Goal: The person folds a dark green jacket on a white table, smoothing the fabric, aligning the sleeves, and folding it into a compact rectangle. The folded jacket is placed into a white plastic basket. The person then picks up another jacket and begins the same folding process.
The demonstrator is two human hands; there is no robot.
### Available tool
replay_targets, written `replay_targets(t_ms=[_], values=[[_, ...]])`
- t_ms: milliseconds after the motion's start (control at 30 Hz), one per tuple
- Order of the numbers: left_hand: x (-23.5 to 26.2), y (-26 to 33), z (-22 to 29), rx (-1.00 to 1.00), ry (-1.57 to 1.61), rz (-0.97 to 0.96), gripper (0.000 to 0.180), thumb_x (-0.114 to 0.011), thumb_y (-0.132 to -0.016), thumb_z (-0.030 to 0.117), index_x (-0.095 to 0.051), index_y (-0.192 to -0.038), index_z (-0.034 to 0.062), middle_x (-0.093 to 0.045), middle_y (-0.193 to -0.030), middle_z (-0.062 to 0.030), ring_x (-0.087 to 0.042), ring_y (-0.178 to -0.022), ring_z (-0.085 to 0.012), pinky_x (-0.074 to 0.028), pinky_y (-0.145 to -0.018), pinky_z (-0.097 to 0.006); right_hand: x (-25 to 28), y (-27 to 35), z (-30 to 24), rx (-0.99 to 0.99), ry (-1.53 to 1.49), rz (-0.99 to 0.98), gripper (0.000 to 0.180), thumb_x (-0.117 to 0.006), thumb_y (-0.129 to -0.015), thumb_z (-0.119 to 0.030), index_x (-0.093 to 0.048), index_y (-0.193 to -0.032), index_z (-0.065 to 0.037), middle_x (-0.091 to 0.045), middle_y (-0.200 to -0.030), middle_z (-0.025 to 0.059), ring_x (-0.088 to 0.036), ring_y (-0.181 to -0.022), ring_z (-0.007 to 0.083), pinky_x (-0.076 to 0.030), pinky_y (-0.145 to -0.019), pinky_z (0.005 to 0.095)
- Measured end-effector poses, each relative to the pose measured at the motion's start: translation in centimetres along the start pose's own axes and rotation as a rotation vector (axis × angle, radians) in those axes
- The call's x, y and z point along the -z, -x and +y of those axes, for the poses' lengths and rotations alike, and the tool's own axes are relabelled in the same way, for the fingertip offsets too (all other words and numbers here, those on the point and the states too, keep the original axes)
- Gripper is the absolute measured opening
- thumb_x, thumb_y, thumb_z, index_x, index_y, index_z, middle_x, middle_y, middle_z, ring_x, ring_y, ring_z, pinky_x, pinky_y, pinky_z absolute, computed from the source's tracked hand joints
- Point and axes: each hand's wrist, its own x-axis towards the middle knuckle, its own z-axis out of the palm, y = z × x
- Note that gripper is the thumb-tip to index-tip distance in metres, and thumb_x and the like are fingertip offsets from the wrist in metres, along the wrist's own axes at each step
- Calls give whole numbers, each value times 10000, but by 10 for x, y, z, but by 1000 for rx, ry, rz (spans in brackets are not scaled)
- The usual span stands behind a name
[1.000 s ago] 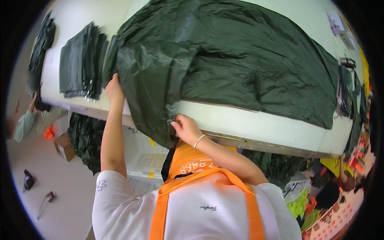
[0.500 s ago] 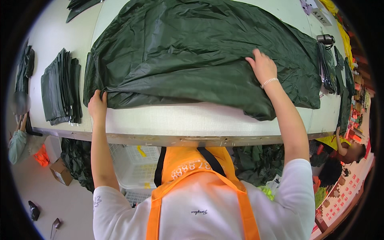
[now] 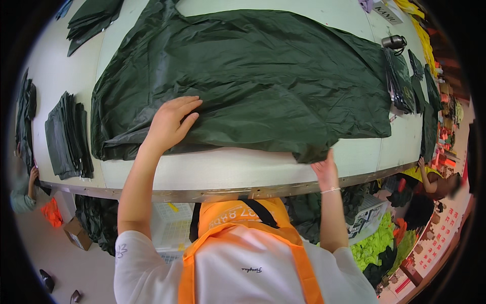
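Dark green cloth (image 3: 263,66) lies beneath the left hand (image 3: 172,121) as I watch through the head camera; that hand rests palm down, fingers stretched out and thumb spread apart, clamped on nothing. The right hand (image 3: 326,172) is at the cloth's near edge, beside a drooping corner, its fingertips partly covered, so I cannot tell whether they pinch the material. Half a second ago I saw the left hand at the near left corner and the right one on top of the cloth; now the left has come inward over the surface and the right has dropped to the edge. My view has shifted too, and more of the far side shows. The cloth looks thin and slightly shiny, creased all over, with a loose fold along its near side and a narrow strip reaching away at the upper left. It is spread across the white table (image 3: 223,172). To its left I see a stack of folded green pieces (image 3: 66,137), and another green stack (image 3: 96,20) farther off; to its right, flat dark green pieces (image 3: 400,81) lie near a metal bottle (image 3: 394,41).
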Motion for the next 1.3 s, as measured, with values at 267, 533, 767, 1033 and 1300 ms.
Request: replay_targets(t_ms=[267, 533, 767, 1033, 1300], values=[[-60, -18, -48, 72, -415, 64, 834, -635, -761, 501, -302, -1427, 124, -247, -1495, -101, -261, -1363, -287, -228, -1101, -438, -16, -60, -148, 1516, 899, 384, 206, -479, -957, -202, -523, -995, -4, -582, -656, 190, -527, -552, 391, -451, -523, 386], [-38, 41, -25, 22, -439, 266, 759, -689, -713, 444, -443, -1334, 83, -386, -1424, -129, -339, -1322, -330, -184, -1090, -488, -46, -57, -139, 1824, 1073, 108, 379, -554, -862, -138, -520, -1217, -11, -481, -1296, 183, -479, -1162, 318, -335, -990, 427], [-17, 96, -58, 376, -721, -24, 731, -603, -765, 526, -395, -1391, 211, -297, -1483, -37, -228, -1375, -279, -140, -1086, -544, -106, -71, -104, 1540, 1827, -312, 615, -607, -836, -336, -397, -1387, -161, -283, -1485, 77, -233, -1370, 298, -167, -1100, 508], [-9, 53, -141, 233, -679, 97, 619, -503, -862, 505, -363, -1405, 241, -317, -1471, 12, -241, -1372, -222, -155, -1100, -521, -128, -119, -82, 1567, 1835, -230, 587, -489, -915, -336, -281, -1441, -178, -209, -1516, 55, -187, -1392, 280, -140, -1115, 505], [-8, 97, -128, 211, -558, 21, 634, -520, -841, 461, -388, -1389, 172, -348, -1448, -59, -262, -1360, -270, -142, -1098, -513, -113, -97, -53, 1530, 1770, -275, 616, -536, -871, -283, -312, -1423, -126, -216, -1508, 101, -183, -1390, 304, -120, -1116, 505]])
